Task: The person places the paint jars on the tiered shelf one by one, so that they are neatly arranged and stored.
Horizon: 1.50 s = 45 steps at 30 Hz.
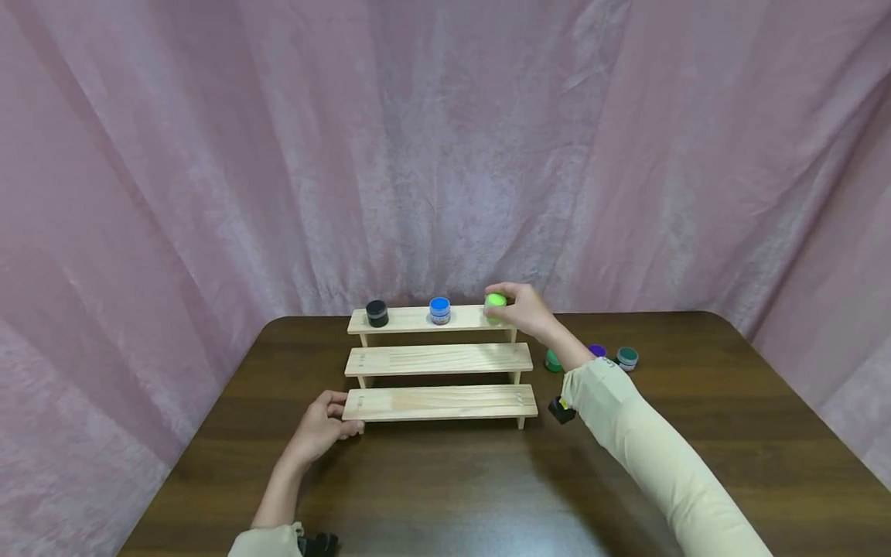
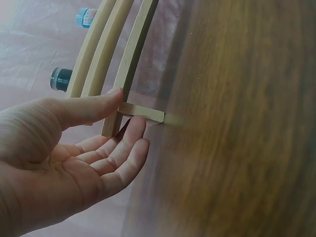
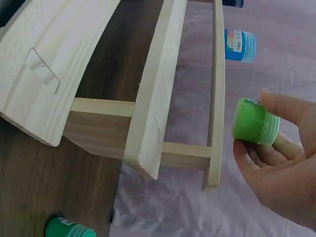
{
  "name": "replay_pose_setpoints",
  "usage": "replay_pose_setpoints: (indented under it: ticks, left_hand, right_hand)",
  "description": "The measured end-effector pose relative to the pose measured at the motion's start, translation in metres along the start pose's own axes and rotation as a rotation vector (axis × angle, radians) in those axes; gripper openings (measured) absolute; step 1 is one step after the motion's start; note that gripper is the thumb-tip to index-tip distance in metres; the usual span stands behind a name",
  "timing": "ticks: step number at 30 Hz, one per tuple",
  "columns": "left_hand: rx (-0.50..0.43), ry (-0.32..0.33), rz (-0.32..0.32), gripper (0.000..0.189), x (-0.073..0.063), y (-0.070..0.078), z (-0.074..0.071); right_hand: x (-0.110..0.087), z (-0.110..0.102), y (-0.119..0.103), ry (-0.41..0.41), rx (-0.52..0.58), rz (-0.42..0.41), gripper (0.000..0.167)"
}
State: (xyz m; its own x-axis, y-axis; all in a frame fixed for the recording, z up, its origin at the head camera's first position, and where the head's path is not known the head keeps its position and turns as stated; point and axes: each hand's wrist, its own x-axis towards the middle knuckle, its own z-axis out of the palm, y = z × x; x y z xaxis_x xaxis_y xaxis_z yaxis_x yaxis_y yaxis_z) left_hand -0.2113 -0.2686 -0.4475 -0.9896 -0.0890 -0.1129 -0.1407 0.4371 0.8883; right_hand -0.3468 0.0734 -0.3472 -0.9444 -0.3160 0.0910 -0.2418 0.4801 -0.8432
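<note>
A three-step wooden display rack (image 1: 438, 360) stands on the table. At its lower left corner my left hand (image 1: 320, 425) grips the end of the bottom step, thumb on the front edge and fingers curled around the end (image 2: 79, 153). My right hand (image 1: 525, 309) pinches a light green paint jar (image 3: 254, 122) between thumb and fingers, at the right end of the top step. In the right wrist view a small gap shows between jar and board. A black-lidded jar (image 1: 377, 313) sits at the top step's left end, and a blue jar (image 1: 440, 310) near its middle.
Right of the rack on the brown table (image 1: 431, 487) are a green jar (image 1: 553, 361), a purple-lidded jar (image 1: 597, 351) and a dark green jar (image 1: 627, 358), the first two partly hidden by my right arm. A pink curtain (image 1: 445, 155) hangs behind the table.
</note>
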Motion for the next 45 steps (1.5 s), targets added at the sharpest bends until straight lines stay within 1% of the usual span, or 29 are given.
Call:
replay_pose_setpoints:
  ticks: [8,13,24,29,35,38,42,45]
  left_hand:
    - [-0.001,0.005,-0.014,0.052,0.001,0.001,0.000]
    - [0.004,0.005,-0.015,0.052,0.001,0.002,0.000]
    - [0.001,0.004,0.001,0.054,-0.003,0.005,-0.005]
    - [-0.003,0.012,-0.017,0.053,-0.003,0.005,-0.005]
    - [-0.015,0.003,-0.018,0.053,-0.003,0.004,-0.004]
    - [-0.012,0.007,-0.023,0.053,-0.004,0.004,-0.003]
    - [-0.007,0.010,-0.018,0.053,-0.004,0.005,-0.003]
    - [-0.006,0.012,-0.017,0.052,-0.003,0.006,-0.002]
  right_hand:
    - [0.007,0.005,0.005,-0.006,0.019,0.018,0.047]
    - [0.008,0.009,0.009,-0.025,0.049,0.035,0.050]
    - [0.011,0.013,0.009,-0.051,0.115,0.027,0.053]
    - [0.010,0.014,0.009,-0.067,0.119,0.030,0.054]
    - [0.008,0.010,0.010,-0.093,0.134,0.061,0.059]
    - [0.007,0.008,0.010,-0.104,0.142,0.061,0.061]
    - [0.004,0.009,0.012,-0.094,0.147,0.040,0.065]
    - [0.001,0.009,0.014,-0.072,0.148,0.041,0.068]
